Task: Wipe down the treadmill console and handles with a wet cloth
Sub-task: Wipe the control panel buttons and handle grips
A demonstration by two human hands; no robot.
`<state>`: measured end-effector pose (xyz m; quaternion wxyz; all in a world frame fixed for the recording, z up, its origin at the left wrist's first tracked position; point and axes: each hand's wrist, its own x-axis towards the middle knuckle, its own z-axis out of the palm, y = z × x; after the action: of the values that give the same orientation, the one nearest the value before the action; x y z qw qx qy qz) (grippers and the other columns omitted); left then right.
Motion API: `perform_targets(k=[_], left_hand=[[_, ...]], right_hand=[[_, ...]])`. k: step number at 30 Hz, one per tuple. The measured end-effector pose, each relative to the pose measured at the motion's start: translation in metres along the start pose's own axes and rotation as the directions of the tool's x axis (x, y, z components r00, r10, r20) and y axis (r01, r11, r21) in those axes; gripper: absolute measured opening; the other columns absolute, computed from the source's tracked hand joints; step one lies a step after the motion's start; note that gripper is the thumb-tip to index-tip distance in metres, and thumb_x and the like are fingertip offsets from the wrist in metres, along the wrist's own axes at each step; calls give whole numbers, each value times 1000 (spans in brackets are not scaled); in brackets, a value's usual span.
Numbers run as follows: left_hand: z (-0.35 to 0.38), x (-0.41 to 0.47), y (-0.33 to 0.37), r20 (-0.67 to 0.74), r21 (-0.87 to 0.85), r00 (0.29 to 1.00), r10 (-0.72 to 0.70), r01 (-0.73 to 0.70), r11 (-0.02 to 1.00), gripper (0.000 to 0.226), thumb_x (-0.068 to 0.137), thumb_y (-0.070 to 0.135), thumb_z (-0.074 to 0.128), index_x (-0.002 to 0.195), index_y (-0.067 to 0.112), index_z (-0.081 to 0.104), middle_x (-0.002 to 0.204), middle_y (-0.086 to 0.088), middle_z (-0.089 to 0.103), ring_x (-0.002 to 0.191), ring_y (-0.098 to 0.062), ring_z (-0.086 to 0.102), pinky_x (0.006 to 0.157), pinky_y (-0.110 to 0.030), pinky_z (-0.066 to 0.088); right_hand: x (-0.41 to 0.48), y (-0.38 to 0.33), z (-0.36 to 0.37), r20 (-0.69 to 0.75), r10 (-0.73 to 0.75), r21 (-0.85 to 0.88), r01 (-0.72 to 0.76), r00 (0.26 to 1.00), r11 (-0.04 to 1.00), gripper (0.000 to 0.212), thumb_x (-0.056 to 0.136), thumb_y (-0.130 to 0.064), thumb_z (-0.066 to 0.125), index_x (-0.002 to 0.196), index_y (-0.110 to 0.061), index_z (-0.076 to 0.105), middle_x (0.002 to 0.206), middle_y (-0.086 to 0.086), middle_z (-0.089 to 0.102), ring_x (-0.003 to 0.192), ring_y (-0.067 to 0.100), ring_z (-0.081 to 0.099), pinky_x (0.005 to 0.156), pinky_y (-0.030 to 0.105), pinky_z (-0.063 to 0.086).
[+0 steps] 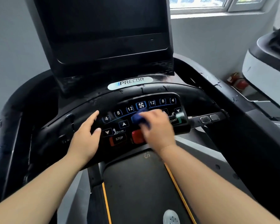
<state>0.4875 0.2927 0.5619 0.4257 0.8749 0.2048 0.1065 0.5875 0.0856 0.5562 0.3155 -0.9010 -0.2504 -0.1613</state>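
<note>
The black treadmill console (87,104) curves across the middle, with a button panel (152,102) of numbers, arrows, STOP and START. My right hand (157,126) grips a bunched blue cloth (138,118) and presses it on the panel's centre, just above a red button (137,137). The hand is blurred by motion. My left hand (86,136) rests flat on the console left of the panel, fingers straight. A dark screen (107,29) stands upright behind. The right handle bar (207,118) with two metal sensor pads sticks out to the right.
The treadmill belt (139,183) with orange edge stripes runs below, and a white shoe tip (171,217) shows at the bottom. Another machine (265,62) stands at the right. A red extinguisher (238,81) lies by the wall under a window (217,4).
</note>
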Motion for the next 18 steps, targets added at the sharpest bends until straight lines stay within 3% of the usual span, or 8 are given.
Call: perform_targets(k=[2, 3, 4, 6, 8, 11, 16, 18], left_hand=[[-6, 1, -3, 36, -92, 999, -18, 21, 996, 59, 94, 16, 52, 135, 55, 35, 143, 10, 44, 133, -7, 38, 107, -24, 28], [-7, 1, -4, 49, -118, 998, -26, 31, 993, 60, 94, 16, 53, 133, 57, 36, 142, 10, 45, 132, -6, 39, 108, -27, 29], [-8, 1, -4, 61, -137, 998, -33, 41, 990, 60, 93, 15, 54, 131, 58, 37, 141, 11, 46, 131, -5, 40, 110, -29, 30], [-9, 2, -3, 79, -240, 994, -80, 96, 966, 59, 94, 9, 52, 129, 56, 42, 140, 12, 47, 129, -1, 42, 108, -30, 34], [-11, 2, 1, 136, -490, 971, -194, 236, 839, 53, 97, 2, 42, 130, 43, 50, 137, 13, 50, 128, -1, 42, 98, -26, 40], [-21, 4, 3, 268, -728, 915, -302, 398, 559, 41, 100, 2, 31, 125, 22, 55, 124, 6, 61, 121, -11, 52, 94, -34, 43], [-29, -9, -6, 370, -729, 873, -317, 484, 484, 37, 101, 6, 28, 121, 18, 58, 112, 6, 65, 105, -8, 60, 89, -31, 45], [-27, -11, -6, 369, -751, 871, -325, 485, 447, 36, 101, 8, 29, 120, 18, 58, 112, 6, 65, 106, -8, 59, 85, -29, 46]], right_hand=[[12, 30, -16, -173, 440, 19, -443, 881, 896, 26, 82, -20, 62, 108, -17, 64, 109, 15, 57, 102, 39, 54, 90, 41, 41], [14, 33, -19, -202, 571, 49, -574, 796, 817, 27, 85, -21, 61, 111, -18, 62, 114, 16, 54, 105, 39, 52, 92, 38, 38], [13, 24, -15, -197, 582, 8, -592, 789, 806, 27, 86, -22, 60, 113, -18, 61, 116, 14, 53, 106, 38, 50, 92, 37, 36], [4, -20, 6, -100, 386, -33, -391, 917, 920, 29, 84, -20, 61, 112, -19, 63, 113, 11, 54, 101, 34, 50, 89, 36, 36], [-18, -67, 32, 16, 55, 29, -56, 998, 998, 30, 77, -17, 62, 107, -20, 66, 105, 8, 59, 89, 33, 52, 82, 38, 42], [-32, -77, 41, 150, -273, 64, 266, 950, 962, 35, 74, -18, 59, 107, -17, 69, 99, 8, 62, 80, 33, 54, 75, 39, 49], [27, -63, 34, 1, 61, -7, -61, 998, 998, 35, 82, -14, 65, 118, -16, 67, 110, 10, 60, 97, 35, 51, 88, 42, 45], [24, -80, 41, -4, 41, -20, -41, 999, 999, 35, 81, -14, 64, 116, -16, 67, 111, 10, 60, 95, 34, 51, 86, 43, 45]])
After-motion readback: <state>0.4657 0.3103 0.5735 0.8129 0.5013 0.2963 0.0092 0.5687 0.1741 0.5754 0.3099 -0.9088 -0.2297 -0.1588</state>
